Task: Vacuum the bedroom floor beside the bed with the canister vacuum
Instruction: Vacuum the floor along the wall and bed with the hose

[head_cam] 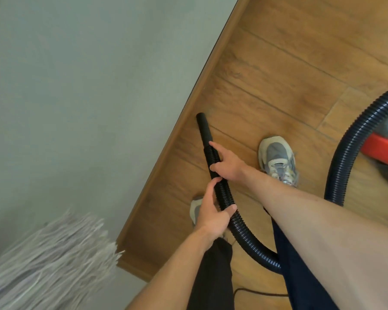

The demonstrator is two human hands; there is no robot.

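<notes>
1. The left hand (211,211) is wrapped around the black ribbed hose (239,224), fingers curled over the far side and thumb lying across the near side.
2. The right hand (227,164) holds the same hose just beyond the left. Its index finger lies straight along the ribs toward the tip, and its thumb is hooked over the left side.
3. The two hands sit just beside each other on the hose, the right one farther from the person.
4. The smooth black nozzle (203,128) points away and slightly left. Its tip is down near the wooden floor (278,74), close to a wooden band (159,175) that edges a grey-green surface (87,86) on the left.
5. From the left hand the hose bends near and right and passes behind the right trouser leg (300,276). It rises again as a tall arch at the right.
6. The canister vacuum (381,148), red and grey, shows partly at the right edge, under that arch and well apart from the nozzle.
7. The right shoe (277,157) stands on the floor just right of the right hand. The left shoe (195,209) is mostly hidden by the left hand.
8. A thin dark cord (260,292) lies on the floor near the person, between the legs.
9. A pale fringed textile (54,260), blurred, fills the near left corner.
</notes>
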